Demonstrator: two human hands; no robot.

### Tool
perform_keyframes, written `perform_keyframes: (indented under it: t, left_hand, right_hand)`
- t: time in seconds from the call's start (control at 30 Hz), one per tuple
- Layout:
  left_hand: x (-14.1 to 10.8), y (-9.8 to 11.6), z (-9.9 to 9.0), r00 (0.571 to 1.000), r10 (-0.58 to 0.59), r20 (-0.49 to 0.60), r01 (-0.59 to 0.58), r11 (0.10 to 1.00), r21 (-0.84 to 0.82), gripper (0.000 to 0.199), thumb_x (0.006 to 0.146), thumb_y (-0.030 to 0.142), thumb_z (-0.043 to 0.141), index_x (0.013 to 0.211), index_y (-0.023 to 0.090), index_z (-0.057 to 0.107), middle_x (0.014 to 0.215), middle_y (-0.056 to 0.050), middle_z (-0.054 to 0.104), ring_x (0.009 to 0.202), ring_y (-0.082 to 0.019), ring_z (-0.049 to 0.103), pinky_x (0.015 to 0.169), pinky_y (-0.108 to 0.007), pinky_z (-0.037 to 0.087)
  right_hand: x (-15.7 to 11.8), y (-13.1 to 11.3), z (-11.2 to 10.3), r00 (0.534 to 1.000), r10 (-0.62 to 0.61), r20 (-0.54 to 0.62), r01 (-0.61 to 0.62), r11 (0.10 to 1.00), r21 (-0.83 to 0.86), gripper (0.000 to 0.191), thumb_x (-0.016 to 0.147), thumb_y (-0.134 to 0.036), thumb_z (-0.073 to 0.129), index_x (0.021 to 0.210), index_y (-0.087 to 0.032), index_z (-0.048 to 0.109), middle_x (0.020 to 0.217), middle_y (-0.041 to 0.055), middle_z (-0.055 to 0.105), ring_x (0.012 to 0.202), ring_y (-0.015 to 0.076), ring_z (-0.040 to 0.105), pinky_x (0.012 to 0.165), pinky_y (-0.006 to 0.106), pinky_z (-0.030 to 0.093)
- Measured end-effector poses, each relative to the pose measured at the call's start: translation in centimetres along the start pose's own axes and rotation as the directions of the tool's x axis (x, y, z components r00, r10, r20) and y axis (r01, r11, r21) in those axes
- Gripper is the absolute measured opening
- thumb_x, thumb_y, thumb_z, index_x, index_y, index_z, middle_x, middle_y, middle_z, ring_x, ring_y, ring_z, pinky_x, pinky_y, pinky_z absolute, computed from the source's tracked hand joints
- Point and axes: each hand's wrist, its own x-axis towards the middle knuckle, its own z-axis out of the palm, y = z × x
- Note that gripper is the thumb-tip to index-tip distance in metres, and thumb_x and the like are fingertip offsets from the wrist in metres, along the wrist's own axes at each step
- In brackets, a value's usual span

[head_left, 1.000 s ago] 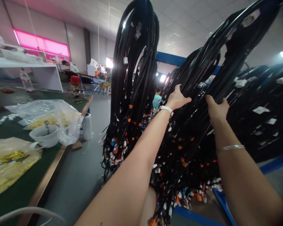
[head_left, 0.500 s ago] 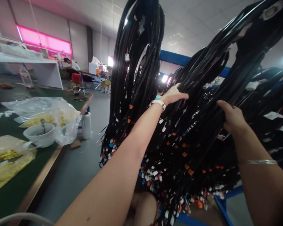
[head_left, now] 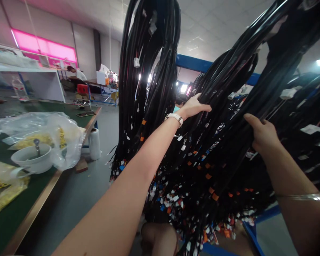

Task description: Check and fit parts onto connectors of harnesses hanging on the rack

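A thick wire harness bundle (head_left: 226,83) in black sleeving hangs in front of me, slanting up to the right. My left hand (head_left: 194,106) grips its left side, thumb lying across the front and the other fingers mostly hidden among the wires. On the right side, my right hand (head_left: 264,133) holds the black strands, with its thumb in front and fingertips out of sight behind. White, blue and orange connectors (head_left: 176,201) dangle from the lower ends. Another looped harness bundle (head_left: 148,71) hangs to the left, apart from both hands.
A blue rack beam (head_left: 193,63) runs behind the bundles. More harnesses (head_left: 304,142) hang at right. On the green-topped table (head_left: 42,185) at left are a white cup (head_left: 33,158), plastic bags (head_left: 66,138) with yellow parts and a phone (head_left: 85,113). Another person (head_left: 78,74) sits far back.
The view has shifted slightly, so the table and left bundle appear further left. Both hands keep their places on the harness bundle.
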Motion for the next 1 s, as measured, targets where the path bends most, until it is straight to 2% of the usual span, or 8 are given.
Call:
perform_keyframes:
  t: [0.1,0.17,0.23,0.3,0.43,0.7,0.87,1.0]
  left_hand:
    - [0.2,-0.2,0.3,0.999,0.006,0.038,-0.005,0.999,-0.047,0.042,0.058,0.02,0.067,0.097,0.012,0.053,0.074,0.0,0.059,0.068,-0.011,0.052,0.069,-0.029,0.039]
    - [0.4,-0.5,0.5,0.998,0.013,0.063,-0.007,0.996,-0.088,0.036,0.058,0.019,0.066,0.092,0.013,0.054,0.074,0.0,0.058,0.067,-0.011,0.052,0.068,-0.029,0.04]
    - [0.5,-0.7,0.7,0.998,0.016,0.065,-0.008,0.994,-0.112,0.032,0.059,0.019,0.066,0.088,0.014,0.053,0.074,0.0,0.058,0.066,-0.011,0.052,0.067,-0.029,0.041]
    - [0.3,-0.6,0.8,0.998,-0.001,0.061,0.008,0.994,-0.11,0.029,0.06,0.02,0.065,0.085,0.015,0.053,0.072,0.0,0.058,0.064,-0.011,0.052,0.065,-0.03,0.041]
    - [-0.1,0.6,-0.3,0.988,-0.07,0.135,0.085,0.99,-0.11,0.025,0.061,0.02,0.065,0.082,0.016,0.052,0.067,0.001,0.057,0.059,-0.012,0.053,0.062,-0.031,0.043]
    - [0.6,3.5,-5.7,0.907,-0.242,0.344,0.265,0.964,-0.021,0.033,0.061,0.014,0.065,0.094,0.014,0.062,0.061,-0.001,0.056,0.055,-0.013,0.053,0.059,-0.031,0.042]
    - [0.5,3.2,-5.0,0.888,-0.227,0.4,0.292,0.95,-0.109,0.048,0.064,0.016,0.064,0.112,0.015,0.057,0.059,0.001,0.056,0.054,-0.011,0.051,0.06,-0.029,0.042]
    - [0.3,2.4,-3.9,0.893,-0.23,0.386,0.317,0.931,-0.181,0.043,0.065,0.024,0.071,0.105,0.017,0.059,0.066,-0.002,0.06,0.059,-0.013,0.056,0.064,-0.031,0.045]
  right_hand:
    - [-1.2,-0.9,0.1,0.932,-0.353,-0.083,0.282,0.849,-0.448,0.056,0.064,-0.032,0.074,0.113,-0.013,0.055,0.107,0.0164,0.061,0.096,0.0283,0.058,0.084,0.046,0.046]
    - [-2.9,-1.7,1.3,0.718,-0.696,0.009,0.441,0.445,-0.78,0.073,0.058,-0.027,0.077,0.122,-0.01,0.048,0.122,0.0218,0.051,0.115,0.035,0.045,0.095,0.049,0.037]
    - [-4.9,-2.1,3.4,0.611,-0.72,0.33,0.594,0.142,-0.792,0.045,0.075,-0.017,0.057,0.12,-0.012,0.052,0.121,0.0186,0.053,0.116,0.031,0.047,0.096,0.044,0.038]
    - [-6.4,-1.8,5.9,0.643,-0.495,0.585,0.687,0.034,-0.726,0.032,0.084,-0.015,0.042,0.112,-0.011,0.057,0.109,0.0175,0.061,0.103,0.0282,0.058,0.085,0.038,0.045]
    - [-6.1,0.3,8.9,0.89,-0.043,0.455,0.457,0.058,-0.888,0.024,0.081,-0.014,0.046,0.096,-0.007,0.063,0.089,0.0203,0.066,0.086,0.0323,0.065,0.072,0.04,0.049]
    - [-0.6,2.4,7.4,0.976,0.081,0.2,0.191,0.111,-0.975,0.011,0.073,-0.016,0.06,0.077,-0.009,0.068,0.086,0.0253,0.066,0.09,0.0386,0.064,0.069,0.048,0.049]
    - [1.3,3.2,8.3,0.999,0.037,0.036,0.003,0.645,-0.764,0.033,0.066,-0.032,0.069,0.091,-0.011,0.063,0.085,0.0204,0.066,0.093,0.0347,0.062,0.078,0.047,0.046]
    - [2.1,4.3,8.9,0.993,0.069,0.092,-0.004,0.824,-0.567,0.044,0.083,-0.052,0.039,0.1,-0.017,0.061,0.085,0.0095,0.067,0.081,0.0233,0.064,0.07,0.036,0.049]
